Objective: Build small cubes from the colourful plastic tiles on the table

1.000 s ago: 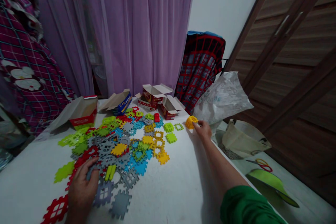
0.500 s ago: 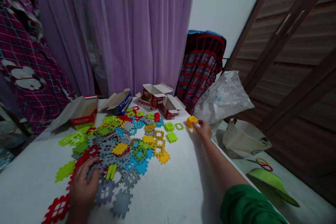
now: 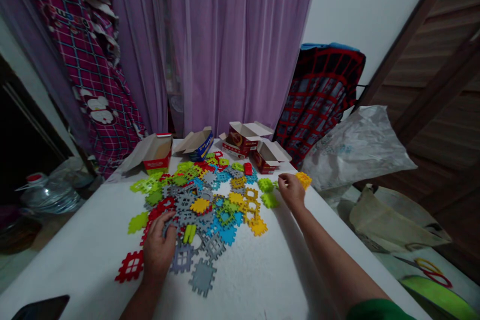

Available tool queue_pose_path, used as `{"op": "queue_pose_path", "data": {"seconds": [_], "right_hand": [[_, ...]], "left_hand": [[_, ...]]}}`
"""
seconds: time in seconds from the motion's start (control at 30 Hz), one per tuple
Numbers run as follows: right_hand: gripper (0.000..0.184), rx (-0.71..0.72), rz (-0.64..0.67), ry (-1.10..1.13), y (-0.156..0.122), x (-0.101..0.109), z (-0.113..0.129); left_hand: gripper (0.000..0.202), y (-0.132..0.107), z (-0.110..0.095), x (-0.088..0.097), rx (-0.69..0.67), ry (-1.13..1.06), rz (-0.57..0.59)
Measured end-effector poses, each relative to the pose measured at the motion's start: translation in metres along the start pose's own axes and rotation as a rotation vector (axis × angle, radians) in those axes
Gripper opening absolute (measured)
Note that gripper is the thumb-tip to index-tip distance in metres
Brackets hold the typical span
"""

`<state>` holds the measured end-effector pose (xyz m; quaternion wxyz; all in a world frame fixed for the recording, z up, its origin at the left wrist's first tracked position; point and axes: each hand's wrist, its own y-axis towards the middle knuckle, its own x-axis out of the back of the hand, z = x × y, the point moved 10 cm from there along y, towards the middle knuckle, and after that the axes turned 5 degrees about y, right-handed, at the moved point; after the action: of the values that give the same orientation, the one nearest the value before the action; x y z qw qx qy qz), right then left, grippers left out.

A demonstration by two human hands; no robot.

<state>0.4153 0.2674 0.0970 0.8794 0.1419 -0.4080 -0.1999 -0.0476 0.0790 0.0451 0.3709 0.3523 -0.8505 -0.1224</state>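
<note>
White table (image 3: 75, 255); yellow block (image 3: 303, 180) just beside right hand (image 3: 291, 192)

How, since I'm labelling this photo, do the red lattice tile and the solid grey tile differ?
The red lattice plastic tile has four square windows, while the solid grey plastic tile looks unbroken. The red tile is bright, the grey one dull. The red tile lies apart from the pile on the white table, left of the left hand; the grey tile sits at the pile's near edge. Both are flat with notched edges.
</note>
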Motion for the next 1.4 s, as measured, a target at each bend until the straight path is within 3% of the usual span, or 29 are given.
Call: {"op": "queue_pose_path", "data": {"seconds": [0.2, 0.33, 0.47, 0.63, 0.83, 1.03, 1.2, 1.3, 1.4], "right_hand": [[0.025, 0.355, 0.352, -0.044, -0.038, -0.107, 0.124], [0.032, 0.463, 0.470, -0.067, -0.050, -0.152, 0.184], [0.049, 0.451, 0.531, -0.179, -0.048, -0.182, 0.213], [0.059, 0.383, 0.590, -0.323, -0.047, -0.204, 0.223], [0.047, 0.382, 0.573, -0.281, -0.041, -0.202, 0.220], [0.030, 0.443, 0.459, 0.089, -0.041, -0.156, 0.191], [0.024, 0.659, 0.564, 0.217, -0.074, -0.120, 0.162], [0.032, 0.668, 0.592, 0.200, -0.079, -0.104, 0.148], [0.033, 0.569, 0.570, 0.055, -0.070, -0.101, 0.144]], "left_hand": [[0.033, -0.004, 0.005, -0.003, -0.043, -0.048, -0.050], [0.031, -0.008, 0.008, -0.005, -0.058, -0.066, -0.071], [0.031, -0.009, 0.004, -0.004, -0.054, -0.063, -0.073], [0.032, -0.009, -0.001, 0.000, -0.058, -0.051, -0.088], [0.032, -0.008, 0.000, -0.002, -0.032, -0.045, -0.064], [0.033, -0.007, 0.000, -0.004, -0.011, -0.038, -0.043], [0.033, -0.005, -0.002, -0.004, -0.006, -0.041, -0.023], [0.033, -0.004, -0.003, -0.004, -0.009, -0.040, -0.019], [0.033, -0.004, -0.004, -0.003, -0.010, -0.036, -0.024]]}}
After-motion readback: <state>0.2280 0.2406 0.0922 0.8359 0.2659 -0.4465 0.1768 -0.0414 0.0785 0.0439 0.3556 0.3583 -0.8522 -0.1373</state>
